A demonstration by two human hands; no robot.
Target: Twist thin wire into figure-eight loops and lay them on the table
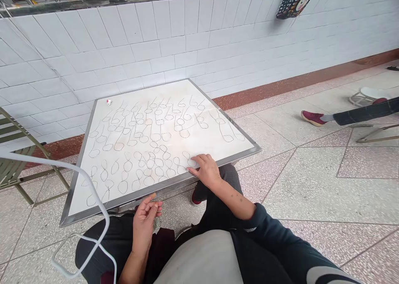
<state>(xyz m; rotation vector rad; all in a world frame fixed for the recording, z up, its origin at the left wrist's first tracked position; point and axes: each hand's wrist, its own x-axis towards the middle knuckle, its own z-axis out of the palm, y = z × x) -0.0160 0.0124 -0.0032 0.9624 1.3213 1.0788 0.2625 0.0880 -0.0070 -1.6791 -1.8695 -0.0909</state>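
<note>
Many thin dark loops, like bent wire, lie spread over the white table (pixel 174 144). Some are figure-eights, such as one wire loop (pixel 123 187) near the front; others farther back have a long straight tail. My right hand (pixel 206 170) rests at the table's front edge, thumb and forefinger apart, their tips beside a figure-eight loop (pixel 186 156). Just off the front edge, my left hand (pixel 146 219) is held with thumb and fingers pressed together. Whatever may be between those fingertips is too small to make out.
A small red-and-white object (pixel 109 102) sits at the table's far left corner. A white cable (pixel 93 188) hangs across the left foreground. To the left stands a slatted chair (pixel 18 159); a seated person's leg (pixel 364 113) reaches in from the right. A patterned bag (pixel 294 3) hangs on the tiled wall.
</note>
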